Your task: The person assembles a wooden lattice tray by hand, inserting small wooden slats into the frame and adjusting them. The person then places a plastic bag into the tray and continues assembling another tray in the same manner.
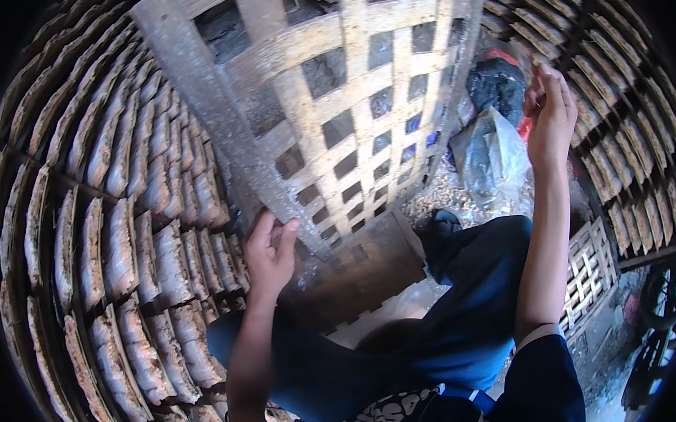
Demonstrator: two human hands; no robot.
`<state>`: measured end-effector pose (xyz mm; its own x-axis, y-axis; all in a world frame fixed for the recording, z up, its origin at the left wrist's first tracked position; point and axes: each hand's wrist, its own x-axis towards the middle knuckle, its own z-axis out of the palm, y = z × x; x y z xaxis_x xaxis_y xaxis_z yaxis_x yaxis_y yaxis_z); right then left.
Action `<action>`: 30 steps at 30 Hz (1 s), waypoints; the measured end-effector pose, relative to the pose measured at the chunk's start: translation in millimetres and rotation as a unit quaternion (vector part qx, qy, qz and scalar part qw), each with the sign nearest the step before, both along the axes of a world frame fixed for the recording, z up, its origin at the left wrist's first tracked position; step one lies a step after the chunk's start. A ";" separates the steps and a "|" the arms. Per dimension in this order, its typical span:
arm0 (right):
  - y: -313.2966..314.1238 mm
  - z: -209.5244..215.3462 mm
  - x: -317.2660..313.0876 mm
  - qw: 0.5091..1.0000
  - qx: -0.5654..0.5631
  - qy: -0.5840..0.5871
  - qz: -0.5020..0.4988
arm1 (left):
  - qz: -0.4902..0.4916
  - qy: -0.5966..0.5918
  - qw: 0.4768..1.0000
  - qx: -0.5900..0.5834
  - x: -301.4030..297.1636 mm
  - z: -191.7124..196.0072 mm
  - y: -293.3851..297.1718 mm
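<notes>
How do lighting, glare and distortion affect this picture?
Head view: stacked pieces bow toward the black fisheye rim; head view: the lattice has brightly lit slats, with darker gaps; head view: pale glare on the plastic bag; head view: left hand and right hand keep readable outlines.
</notes>
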<state>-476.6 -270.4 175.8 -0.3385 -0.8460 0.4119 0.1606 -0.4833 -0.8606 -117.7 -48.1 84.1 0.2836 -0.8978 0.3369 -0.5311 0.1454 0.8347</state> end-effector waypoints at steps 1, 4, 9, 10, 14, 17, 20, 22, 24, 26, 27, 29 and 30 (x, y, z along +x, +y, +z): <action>-15.4 -11.9 -34.3 0.993 0.082 0.061 -0.065 | -0.006 0.013 1.000 0.006 -1.4 3.0 1.5; -49.0 -83.0 -136.7 0.952 0.236 0.078 -0.177 | -0.021 0.031 0.999 0.024 -6.8 4.1 -2.5; -66.5 -149.9 -176.0 0.938 0.215 0.176 -0.206 | -0.031 0.042 0.999 -0.007 -11.3 2.7 -13.7; -66.8 -147.9 -164.1 0.933 0.200 0.234 -0.188 | -0.027 0.031 0.999 0.004 -10.5 4.6 -13.1; -51.1 -125.5 -88.8 0.913 0.148 0.372 -0.081 | -0.018 0.063 0.998 -0.012 -20.4 10.0 -18.2; -33.6 -97.3 -29.5 0.855 -0.015 0.518 -0.014 | -0.008 0.008 1.000 -0.014 -3.6 6.9 -12.5; -27.3 -85.9 7.2 0.795 -0.088 0.600 -0.005 | 0.002 0.008 1.000 -0.009 1.6 1.8 -10.1; -31.2 -83.0 15.4 0.783 -0.136 0.607 -0.010 | 0.009 0.009 1.000 0.008 -2.2 1.0 -9.4; -32.2 -83.8 24.6 0.771 -0.176 0.612 -0.007 | 0.011 -0.001 1.000 0.024 -2.7 1.8 -6.8; -31.1 -86.8 33.1 0.762 -0.206 0.614 0.003 | 0.006 -0.021 0.999 0.039 -1.0 2.1 -3.9; -32.1 -88.6 36.1 0.760 -0.201 0.618 0.000 | 0.004 -0.012 0.999 0.037 -2.4 4.0 -3.5; -35.2 -93.0 40.0 0.757 -0.190 0.626 -0.008 | -0.003 0.006 0.999 0.032 -6.0 7.2 -3.8; -36.4 -94.3 41.7 0.757 -0.195 0.624 -0.017 | -0.006 -0.001 1.000 0.027 -5.9 7.8 -3.9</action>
<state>-434.8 -306.8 81.5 0.5007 -0.5780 0.6444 -0.6780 -0.7247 -0.1232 -123.6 -52.0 91.8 0.2713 -0.9184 0.2882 -0.5317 0.1066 0.8402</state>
